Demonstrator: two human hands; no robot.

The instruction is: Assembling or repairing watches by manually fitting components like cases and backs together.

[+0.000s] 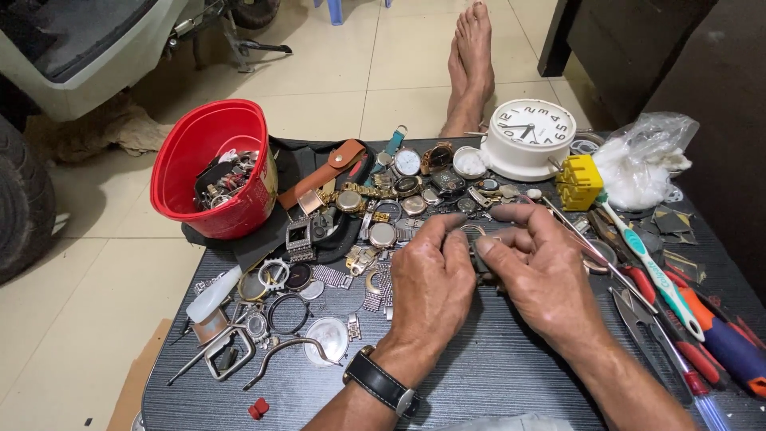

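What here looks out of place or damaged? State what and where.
A toothbrush lies among the pliers at the right, odd among tools. Loose watch cases and strap pieces lie scattered beyond both hands, many without straps.

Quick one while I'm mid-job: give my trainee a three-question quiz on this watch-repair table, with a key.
1. True or false: the red bucket stands on the person's right side of the dark table.
2. What lies closest to the yellow block? A) white alarm clock B) red bucket C) white squeeze bottle
3. On which wrist is the black-strapped wristwatch worn?

Key
1. False: it stands on the left.
2. A.
3. The left one; the left hand and the right hand meet around a small watch part, partly hidden by the fingers.
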